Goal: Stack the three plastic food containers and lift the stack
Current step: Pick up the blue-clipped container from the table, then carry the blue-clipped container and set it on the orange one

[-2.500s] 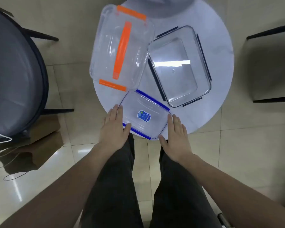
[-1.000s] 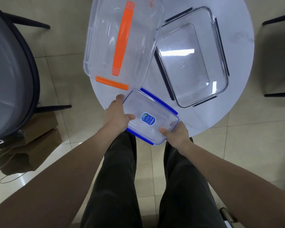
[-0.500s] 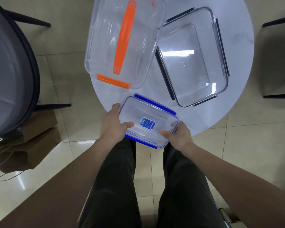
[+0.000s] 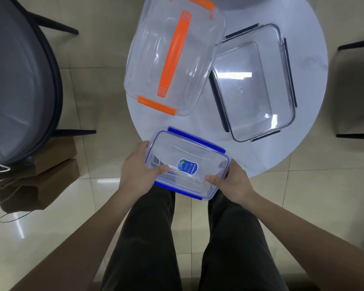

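A small clear container with blue clips and a blue sticker [image 4: 187, 162] is held over the near edge of the round white table [image 4: 309, 143]. My left hand [image 4: 138, 172] grips its left end, thumb on the lid. Its right end is gripped by my right hand [image 4: 229, 181]. A large clear container with an orange handle and orange clips [image 4: 172, 57] lies at the table's left, overhanging the edge. To its right rests a medium clear container with black clips [image 4: 254, 85].
A grey padded chair [image 4: 17, 80] stands at the left, with a brown paper bag [image 4: 34, 181] on the tiled floor beside it. Dark chair legs [image 4: 353, 89] show at the right edge. My legs are below the held container.
Both hands closed on the blue-clipped container and drew it toward me, off the table's near edge. The other two containers stayed in place.
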Demonstrator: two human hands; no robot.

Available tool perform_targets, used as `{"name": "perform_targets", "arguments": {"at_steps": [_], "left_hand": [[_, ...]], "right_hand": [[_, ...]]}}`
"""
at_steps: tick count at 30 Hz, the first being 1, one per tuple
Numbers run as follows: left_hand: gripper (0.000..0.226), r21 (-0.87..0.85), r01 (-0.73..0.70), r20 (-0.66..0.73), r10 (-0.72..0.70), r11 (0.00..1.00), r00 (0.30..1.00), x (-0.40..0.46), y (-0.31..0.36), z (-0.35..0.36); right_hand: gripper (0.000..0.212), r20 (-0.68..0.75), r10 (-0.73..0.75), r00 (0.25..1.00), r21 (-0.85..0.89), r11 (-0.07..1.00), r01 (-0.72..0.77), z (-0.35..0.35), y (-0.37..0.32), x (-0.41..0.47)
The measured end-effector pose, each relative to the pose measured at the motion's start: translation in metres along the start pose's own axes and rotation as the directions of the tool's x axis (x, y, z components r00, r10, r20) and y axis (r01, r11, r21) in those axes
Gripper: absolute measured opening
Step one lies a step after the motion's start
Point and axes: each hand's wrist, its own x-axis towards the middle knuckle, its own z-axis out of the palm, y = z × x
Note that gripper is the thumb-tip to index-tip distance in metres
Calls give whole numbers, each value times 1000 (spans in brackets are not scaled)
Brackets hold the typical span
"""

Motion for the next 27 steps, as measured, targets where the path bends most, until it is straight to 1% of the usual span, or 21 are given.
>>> {"name": "perform_targets", "arguments": {"at_steps": [6, 11, 13, 15, 17, 20, 23, 25, 27], "left_hand": [[61, -33, -90, -79, 87, 995, 993, -34, 11, -21], [58, -132, -139, -121, 123, 981, 985, -58, 31, -34], [62, -184, -155, -141, 130, 971, 981, -64, 37, -38], [76, -233, -175, -172, 137, 957, 976, -69, 44, -42], [83, -288, -205, -214, 146, 935, 966, -71, 51, -46], [81, -364, -274, -274, 179, 890, 945, -69, 64, -55], [81, -425, -323, -298, 206, 845, 932, -62, 77, -65], [82, -442, -361, -333, 224, 821, 916, -58, 85, -71], [76, -455, -400, -369, 240, 796, 898, -53, 92, -76]], "right_hand": [[66, 9, -54, 998, -48, 997, 54, -9, -19, -22], [74, -13, -96, 995, -48, 994, 96, -24, -44, -51], [70, -46, -120, 992, -39, 992, 119, -29, -56, -62], [65, -75, -154, 985, -21, 988, 153, -34, -66, -69], [59, -88, -182, 979, 0, 983, 183, -39, -77, -73], [54, -114, -229, 967, 34, 972, 234, -43, -93, -74], [51, -165, -283, 945, 91, 949, 300, -44, -106, -73], [42, -205, -298, 932, 150, 932, 331, -45, -113, -71], [30, -231, -299, 926, 204, 916, 347, -44, -120, -68]]}}
